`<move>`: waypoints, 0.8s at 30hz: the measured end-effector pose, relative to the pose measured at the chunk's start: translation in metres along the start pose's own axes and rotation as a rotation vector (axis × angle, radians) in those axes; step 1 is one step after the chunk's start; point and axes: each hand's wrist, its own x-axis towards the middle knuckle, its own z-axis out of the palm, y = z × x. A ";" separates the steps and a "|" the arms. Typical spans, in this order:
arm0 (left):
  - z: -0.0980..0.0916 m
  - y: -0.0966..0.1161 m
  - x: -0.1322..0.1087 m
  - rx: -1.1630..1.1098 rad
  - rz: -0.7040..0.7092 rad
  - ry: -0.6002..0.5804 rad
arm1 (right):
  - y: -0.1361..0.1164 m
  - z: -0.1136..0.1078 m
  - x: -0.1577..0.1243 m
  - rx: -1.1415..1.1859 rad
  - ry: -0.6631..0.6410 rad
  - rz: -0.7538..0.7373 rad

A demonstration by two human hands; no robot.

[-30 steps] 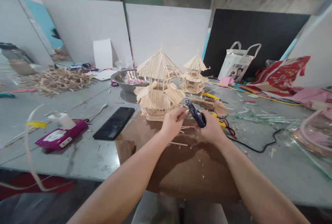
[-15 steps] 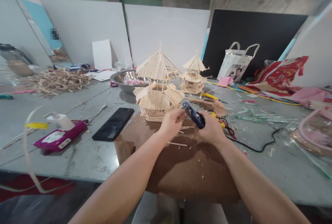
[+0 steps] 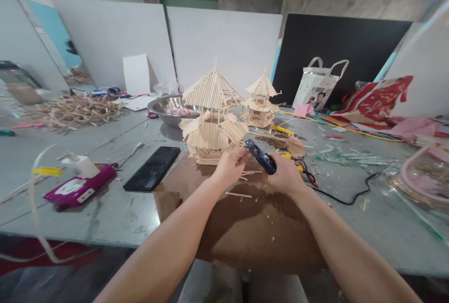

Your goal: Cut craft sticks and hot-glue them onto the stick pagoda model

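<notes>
My right hand (image 3: 286,172) is wrapped round a dark blue plier-like tool (image 3: 261,155), whose head points up and left. Close to that head, my left hand (image 3: 231,165) is closed in a pinch; whatever its fingertips hold is too small to make out. Just beyond the left hand stands a pavilion model made of thin wooden sticks (image 3: 206,134), with a pointed roof above a wider lower roof. A few loose sticks (image 3: 239,195) lie under my hands on a brown board (image 3: 259,242).
A smaller stick pavilion (image 3: 260,111) stands behind. Left are a phone (image 3: 152,168), a purple power strip (image 3: 75,188), a metal bowl (image 3: 163,113) and a stick pile (image 3: 75,111). Yellow-handled pliers (image 3: 282,130), a black cable (image 3: 351,202) and a white bag (image 3: 314,88) are right.
The view has shifted very slightly. Both hands and the dark blue tool keep nearly the same pose beside the pavilion model.
</notes>
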 end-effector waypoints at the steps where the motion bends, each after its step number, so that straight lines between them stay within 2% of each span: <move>1: 0.000 0.000 0.000 -0.005 0.001 -0.004 | 0.000 0.000 0.000 -0.004 0.003 0.005; 9: 0.002 0.001 0.000 0.048 -0.036 -0.018 | 0.000 0.003 0.000 -0.012 -0.014 0.041; 19: 0.002 0.005 0.001 0.035 -0.061 -0.059 | 0.010 0.010 0.006 0.117 -0.036 0.050; 24: 0.004 0.002 0.001 -0.007 -0.077 0.000 | 0.010 0.010 0.006 0.134 -0.006 0.018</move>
